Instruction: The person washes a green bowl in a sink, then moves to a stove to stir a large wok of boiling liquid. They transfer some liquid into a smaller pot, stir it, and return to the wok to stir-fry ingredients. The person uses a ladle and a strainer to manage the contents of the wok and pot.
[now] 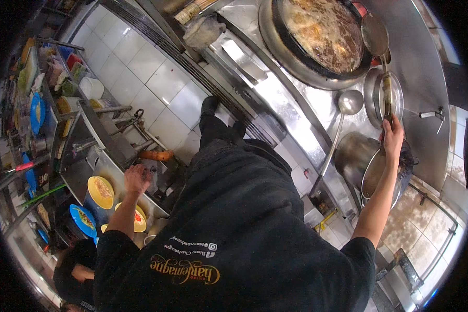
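Observation:
My right hand (392, 136) grips the long handle of a round metal skimmer (374, 35), whose head is at the right rim of a large wok (269, 46). Bubbling brown oil (321, 33) with foam fills that wok. Below the skimmer handle lies a round metal bowl or lid (370, 97), partly covered. A steel ladle (351, 102) rests on the stove top, left of my right hand. My left hand (137, 179) hangs at the left counter, fingers loosely bent, with nothing visible in it. Just beyond it is a wooden handle (156, 156).
Yellow plates of food (100, 192) and a blue plate (82, 220) stand on the left counter. Another person (76, 269) is at the lower left. A deep steel pot (355, 154) stands near my right forearm. A grated floor drain (160, 45) runs along the stove.

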The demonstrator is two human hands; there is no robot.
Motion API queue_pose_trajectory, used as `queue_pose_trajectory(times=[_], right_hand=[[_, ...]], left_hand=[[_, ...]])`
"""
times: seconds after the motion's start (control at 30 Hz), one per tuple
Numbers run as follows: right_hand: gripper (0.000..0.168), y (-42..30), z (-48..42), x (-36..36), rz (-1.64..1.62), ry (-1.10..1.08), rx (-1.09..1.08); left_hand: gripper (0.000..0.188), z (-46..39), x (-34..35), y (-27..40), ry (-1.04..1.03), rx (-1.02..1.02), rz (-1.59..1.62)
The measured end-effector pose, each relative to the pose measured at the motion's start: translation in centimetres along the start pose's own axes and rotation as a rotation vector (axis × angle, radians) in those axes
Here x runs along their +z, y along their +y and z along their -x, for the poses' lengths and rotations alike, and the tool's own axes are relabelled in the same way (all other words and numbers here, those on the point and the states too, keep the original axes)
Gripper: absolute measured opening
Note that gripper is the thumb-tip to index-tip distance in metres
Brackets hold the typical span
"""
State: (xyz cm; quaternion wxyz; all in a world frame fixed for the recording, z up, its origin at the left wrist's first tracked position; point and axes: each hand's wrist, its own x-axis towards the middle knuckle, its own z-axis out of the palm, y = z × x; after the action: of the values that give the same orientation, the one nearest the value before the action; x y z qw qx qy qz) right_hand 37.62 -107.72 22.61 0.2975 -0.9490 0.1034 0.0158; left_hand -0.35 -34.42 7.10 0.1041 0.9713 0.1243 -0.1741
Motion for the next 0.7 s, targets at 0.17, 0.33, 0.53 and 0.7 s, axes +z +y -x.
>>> queue_pose_trajectory(times=[0.17, 0.33, 0.53, 0.7], right_hand=[[0.034, -1.9, 2.2, 0.2, 0.03, -0.121, 0.115], [0.024, -6.4, 3.3, 2.9, -0.251, -0.326, 0.296], [0.02, -10.4, 4.0, 6.0, -0.527, -0.492, 0.396], [0.02, -11.5, 3.9, 7.7, -0.707, -0.552, 0.418]], left_hand=[[0.016, -0.5, 0.1, -0.4, -0.065, 0.027, -0.037], [0.017, -0.8, -0.6, 0.3, -0.052, 0.024, -0.038], [0.017, -0.8, -0.6, 0.4, -0.04, 0.02, -0.031], [0.018, -0.7, 0.0, -0.4, -0.009, 0.069, -0.039]])
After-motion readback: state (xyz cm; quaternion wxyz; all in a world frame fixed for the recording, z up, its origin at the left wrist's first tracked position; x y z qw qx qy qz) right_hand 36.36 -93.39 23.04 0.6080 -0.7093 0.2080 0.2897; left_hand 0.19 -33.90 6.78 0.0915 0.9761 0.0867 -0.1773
